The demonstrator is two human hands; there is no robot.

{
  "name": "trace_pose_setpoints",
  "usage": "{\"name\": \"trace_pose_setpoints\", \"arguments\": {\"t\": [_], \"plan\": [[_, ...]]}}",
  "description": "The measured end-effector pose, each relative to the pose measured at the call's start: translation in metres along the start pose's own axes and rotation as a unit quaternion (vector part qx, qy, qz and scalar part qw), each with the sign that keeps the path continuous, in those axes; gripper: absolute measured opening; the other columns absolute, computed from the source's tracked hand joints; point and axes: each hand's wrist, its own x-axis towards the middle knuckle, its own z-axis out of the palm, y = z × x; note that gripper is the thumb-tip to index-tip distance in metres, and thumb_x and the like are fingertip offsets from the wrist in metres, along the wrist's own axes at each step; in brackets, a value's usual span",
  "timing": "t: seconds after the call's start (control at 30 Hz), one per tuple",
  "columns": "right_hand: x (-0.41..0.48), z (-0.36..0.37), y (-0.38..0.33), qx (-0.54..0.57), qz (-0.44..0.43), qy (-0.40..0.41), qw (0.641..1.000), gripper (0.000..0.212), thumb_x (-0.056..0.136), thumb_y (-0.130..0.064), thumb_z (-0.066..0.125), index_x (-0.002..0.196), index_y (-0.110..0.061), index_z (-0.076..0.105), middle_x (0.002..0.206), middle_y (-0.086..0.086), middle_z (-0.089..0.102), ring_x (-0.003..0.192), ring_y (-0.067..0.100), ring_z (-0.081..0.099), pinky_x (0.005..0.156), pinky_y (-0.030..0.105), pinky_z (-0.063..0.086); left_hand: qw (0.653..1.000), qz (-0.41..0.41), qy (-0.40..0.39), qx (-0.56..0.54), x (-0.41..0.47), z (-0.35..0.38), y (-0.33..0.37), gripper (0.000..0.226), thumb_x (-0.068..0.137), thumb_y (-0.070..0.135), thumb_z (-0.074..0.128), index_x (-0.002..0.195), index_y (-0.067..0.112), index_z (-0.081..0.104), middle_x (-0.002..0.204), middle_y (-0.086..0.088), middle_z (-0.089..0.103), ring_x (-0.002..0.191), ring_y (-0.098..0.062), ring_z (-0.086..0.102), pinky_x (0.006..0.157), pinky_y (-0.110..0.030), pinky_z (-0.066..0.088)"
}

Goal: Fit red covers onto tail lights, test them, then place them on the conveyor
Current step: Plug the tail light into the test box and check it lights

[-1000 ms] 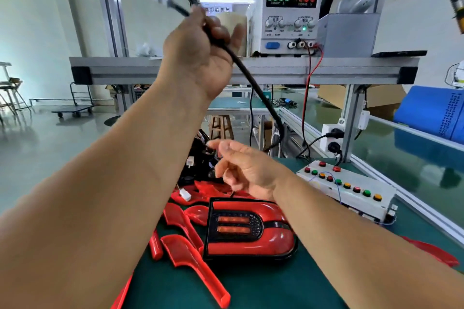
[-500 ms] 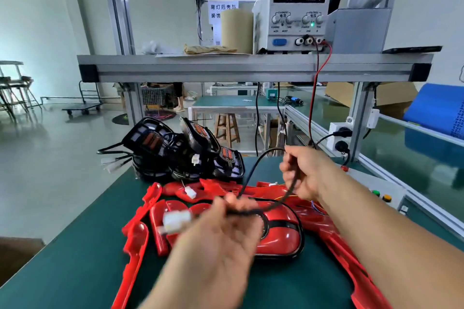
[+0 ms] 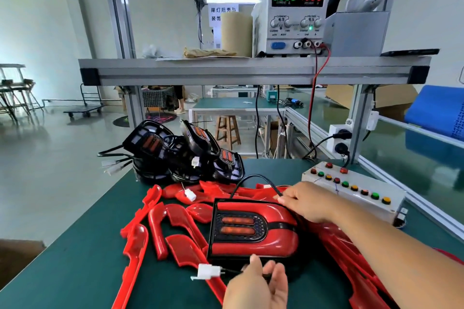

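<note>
Green bench mat [image 3: 75, 246], covered tail light [image 3: 253, 229] at centre.
My left hand [image 3: 256, 286] pinches the cable by its white connector [image 3: 208, 271]; my right hand [image 3: 305, 202] grips the cable [image 3: 253, 177] behind.

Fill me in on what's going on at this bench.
A person is working on a tail light with its red cover fitted, lying on the green bench. The left hand holds its black cable just behind the white connector; the right hand holds the cable by the light's far edge. More black tail lights and loose red covers wait alongside.
</note>
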Motion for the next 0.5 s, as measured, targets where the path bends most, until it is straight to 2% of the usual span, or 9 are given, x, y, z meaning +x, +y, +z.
{"name": "trace_pose_setpoints", "arguments": {"t": [0.07,0.1,0.17,0.23,0.33,0.4,0.43,0.47,0.5], "plan": [[-0.003,0.004,0.003,0.006,-0.006,0.014,1.000,0.043,0.099,-0.043,0.046,0.068,-0.014,0.048,0.069,0.004,0.048,0.066,0.016,0.046,0.062,0.033,0.034,0.999,0.025,0.002,0.025,0.002,0.003,0.000,0.024,0.098,0.015,0.056,0.083,-0.003,0.050,0.061,-0.011,0.053,0.028,-0.020,0.050,0.027,-0.022,0.042],[-0.004,0.005,0.004,0.014,-0.008,0.019,1.000,0.039,0.098,-0.041,0.047,0.071,-0.015,0.055,0.074,0.003,0.056,0.072,0.017,0.053,0.067,0.033,0.040,0.999,0.035,0.003,0.028,0.002,0.004,-0.001,0.026,0.097,0.017,0.057,0.080,-0.001,0.049,0.063,-0.010,0.050,0.029,-0.018,0.048,0.027,-0.018,0.040],[-0.007,0.005,0.005,0.029,-0.007,0.021,0.999,0.024,0.098,-0.035,0.050,0.100,-0.026,0.072,0.102,-0.005,0.069,0.098,0.016,0.062,0.089,0.034,0.049,0.997,0.052,0.019,0.054,0.000,0.008,0.000,0.023,0.097,0.022,0.059,0.088,0.003,0.050,0.065,-0.009,0.047,0.039,-0.017,0.047,0.028,-0.015,0.038],[-0.010,0.005,0.003,0.065,-0.013,0.023,0.998,0.025,0.098,-0.027,0.052,0.115,-0.031,0.070,0.118,-0.011,0.067,0.111,0.010,0.060,0.100,0.031,0.045,0.989,0.089,0.029,0.117,0.003,0.004,0.001,0.028,0.094,0.032,0.062,0.102,0.007,0.051,0.066,-0.009,0.048,0.050,-0.019,0.047,0.031,-0.018,0.036],[-0.012,0.006,0.003,0.123,-0.031,0.021,0.992,0.023,0.098,-0.019,0.054,0.109,-0.026,0.072,0.112,-0.011,0.069,0.104,0.005,0.061,0.095,0.020,0.044,0.966,0.145,0.030,0.213,0.015,0.004,0.005,0.054,0.093,0.047,0.058,0.116,-0.001,0.057,0.072,-0.015,0.050,0.057,-0.026,0.043,0.045,-0.026,0.033],[-0.014,0.007,0.003,0.130,-0.044,0.022,0.990,0.022,0.097,-0.017,0.054,0.109,-0.024,0.072,0.106,-0.014,0.068,0.094,-0.002,0.060,0.082,0.006,0.040,0.958,0.165,0.042,0.229,0.017,0.007,0.011,0.064,0.090,0.053,0.057,0.117,-0.005,0.057,0.100,-0.030,0.062,0.076,-0.037,0.056,0.055,-0.031,0.039],[-0.014,0.007,0.003,0.136,-0.049,0.022,0.989,0.023,0.097,-0.016,0.054,0.109,-0.023,0.072,0.101,-0.016,0.067,0.089,-0.007,0.059,0.075,0.002,0.038,0.956,0.172,0.054,0.231,0.018,0.009,0.013,0.069,0.088,0.055,0.059,0.120,-0.006,0.056,0.111,-0.030,0.062,0.086,-0.040,0.062,0.061,-0.033,0.044],[-0.015,0.008,0.003,0.145,-0.051,0.022,0.988,0.023,0.097,-0.015,0.054,0.108,-0.023,0.072,0.097,-0.018,0.066,0.082,-0.011,0.058,0.070,0.001,0.037,0.955,0.171,0.062,0.235,0.016,0.011,0.017,0.073,0.086,0.057,0.062,0.122,-0.006,0.055,0.108,-0.027,0.064,0.085,-0.038,0.064,0.067,-0.035,0.048],[-0.016,0.009,0.003,0.158,-0.051,0.018,0.986,0.023,0.098,-0.014,0.053,0.108,-0.023,0.072,0.093,-0.019,0.066,0.076,-0.014,0.057,0.067,0.002,0.037,0.957,0.171,0.061,0.228,0.014,0.013,0.020,0.071,0.085,0.057,0.063,0.121,-0.004,0.056,0.095,-0.021,0.065,0.076,-0.033,0.062,0.069,-0.035,0.048]]}}
